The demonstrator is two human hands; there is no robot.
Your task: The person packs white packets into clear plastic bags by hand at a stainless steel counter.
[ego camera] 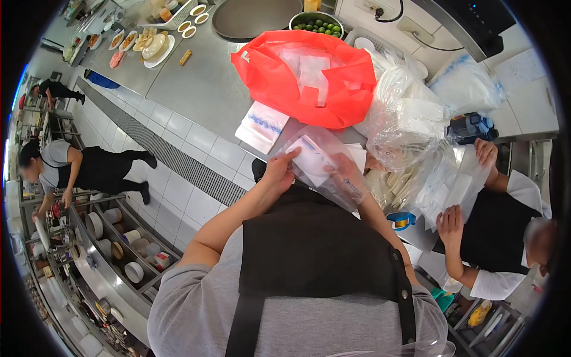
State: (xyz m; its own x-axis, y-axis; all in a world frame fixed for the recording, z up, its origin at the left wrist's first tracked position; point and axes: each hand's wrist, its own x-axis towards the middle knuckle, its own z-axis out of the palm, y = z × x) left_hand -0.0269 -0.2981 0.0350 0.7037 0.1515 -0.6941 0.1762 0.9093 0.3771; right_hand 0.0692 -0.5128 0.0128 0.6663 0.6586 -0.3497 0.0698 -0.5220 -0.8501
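A clear plastic bag (341, 189) is spread between my hands above the counter's front edge. My left hand (282, 168) grips its left side, thumb on top. My right hand (347, 172) is inside the bag, seen through the film, with fingers on a white folded napkin (308, 154) bearing blue print. To the left of the bag, a stack of white printed napkins (262, 126) lies at the counter edge. Just beyond stands a red carrier bag (267, 80), its mouth spread, with white and clear packets (314, 71) inside.
A co-worker's hands (450, 221) hold a clear bag at right, by a blue tape dispenser (401, 220). Plastic-wrapped supplies (401, 120) crowd the right side. A bowl of green limes (317, 24), a round tray (256, 18) and a tureen (155, 48) stand farther back.
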